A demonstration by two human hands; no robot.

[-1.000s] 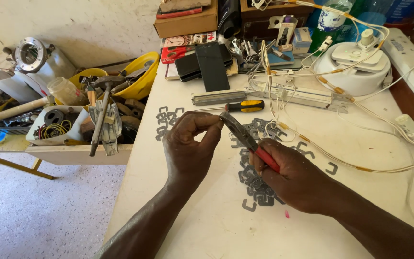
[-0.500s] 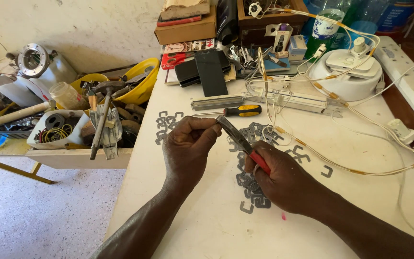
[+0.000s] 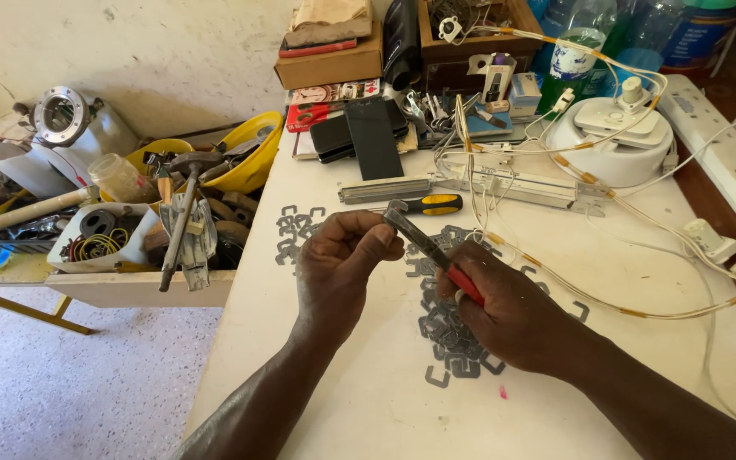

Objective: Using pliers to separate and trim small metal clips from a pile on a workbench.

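At frame centre, the right hand (image 3: 504,311) grips red-handled pliers (image 3: 432,247), their nose meeting the left hand (image 3: 338,264), whose fingertips pinch something too small to tell. Flat metal clips (image 3: 449,328) lie scattered on the white table (image 3: 368,400) beneath. It looks like a bending or gripping step, needing steady alignment.

A white table (image 3: 368,400) stands on speckled floor (image 3: 61,392) by a pale wall (image 3: 172,60).

Left hand (image 3: 338,264) hides whatever the pliers (image 3: 423,243) pinch
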